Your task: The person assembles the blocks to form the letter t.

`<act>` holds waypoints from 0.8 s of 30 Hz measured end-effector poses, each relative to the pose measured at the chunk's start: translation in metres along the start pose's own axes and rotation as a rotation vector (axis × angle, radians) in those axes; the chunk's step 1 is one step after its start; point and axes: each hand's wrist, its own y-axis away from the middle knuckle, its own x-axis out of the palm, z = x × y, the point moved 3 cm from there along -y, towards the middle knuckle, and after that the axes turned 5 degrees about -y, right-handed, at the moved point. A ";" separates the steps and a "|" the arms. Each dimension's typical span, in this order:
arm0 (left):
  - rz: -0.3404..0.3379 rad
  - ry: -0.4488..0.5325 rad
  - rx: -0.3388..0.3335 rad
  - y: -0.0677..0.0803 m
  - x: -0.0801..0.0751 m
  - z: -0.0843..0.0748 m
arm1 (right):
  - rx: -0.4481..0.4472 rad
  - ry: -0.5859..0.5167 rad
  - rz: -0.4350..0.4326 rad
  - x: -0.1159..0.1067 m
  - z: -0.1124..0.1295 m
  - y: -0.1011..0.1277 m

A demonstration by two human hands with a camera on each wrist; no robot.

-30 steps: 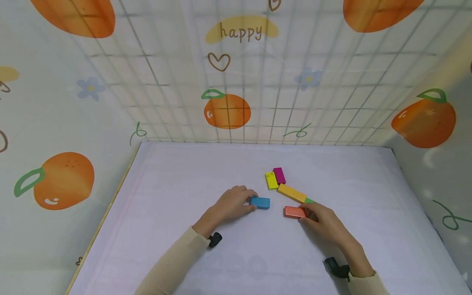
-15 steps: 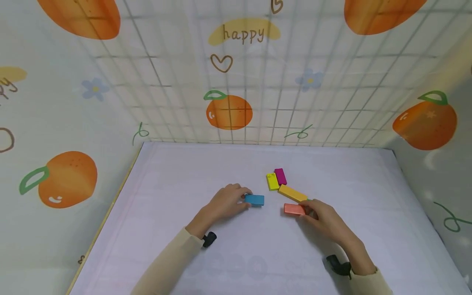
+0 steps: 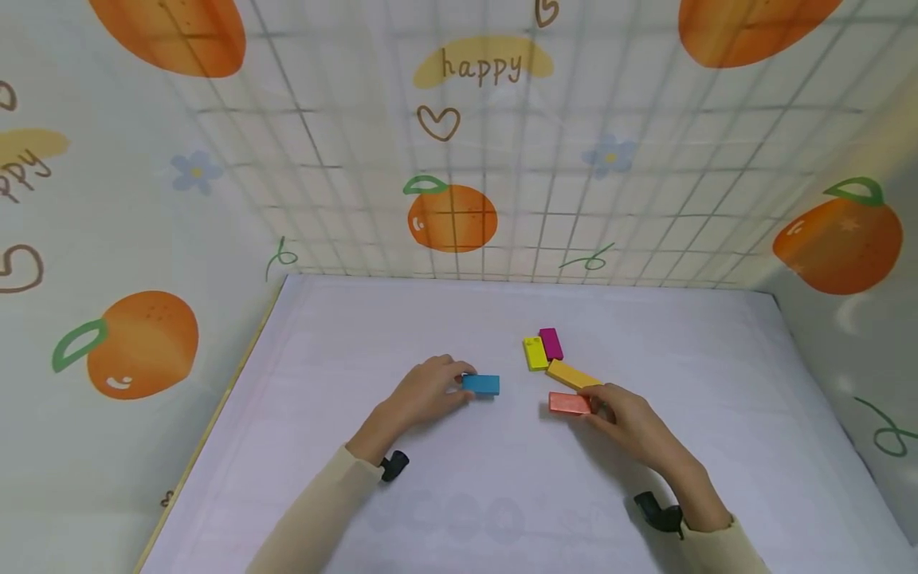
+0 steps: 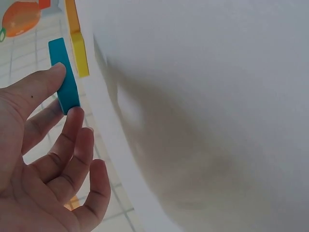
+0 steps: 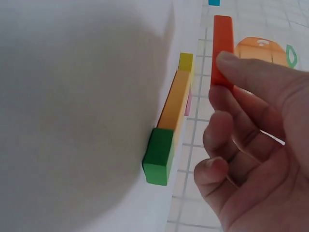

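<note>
Between thumb and fingers my left hand (image 3: 428, 391) pinches one end of a blue block (image 3: 482, 385); in the left wrist view this block (image 4: 63, 79) looks held off the white surface. A red block (image 3: 568, 403) is pinched by my right hand (image 3: 634, 426), with a shadow beneath it. Just beyond the right fingers lies an orange block (image 3: 571, 375), its near end covered by that hand. The right wrist view reveals a green block (image 5: 158, 155) against that end. Past its far end are a yellow block (image 3: 535, 353) and a magenta block (image 3: 551, 344), side by side.
White covering (image 3: 358, 319) spreads over the tabletop. Patterned cloth walls with printed oranges (image 3: 452, 219) stand at the back and both sides. Each wrist carries a black camera mount, the left mount (image 3: 394, 465) and the right mount (image 3: 657, 513).
My left hand has drawn the blue block leftward, away from the red one. My right hand has raised the red block slightly and shifted it a little left. The other blocks stay put.
</note>
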 end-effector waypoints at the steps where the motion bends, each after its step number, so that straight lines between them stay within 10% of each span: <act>1: -0.002 0.007 -0.004 0.001 -0.001 0.002 | -0.003 -0.004 0.000 0.000 0.001 0.000; 24: -0.044 0.074 -0.126 0.020 -0.014 0.042 | -0.034 -0.001 -0.018 0.000 0.013 -0.007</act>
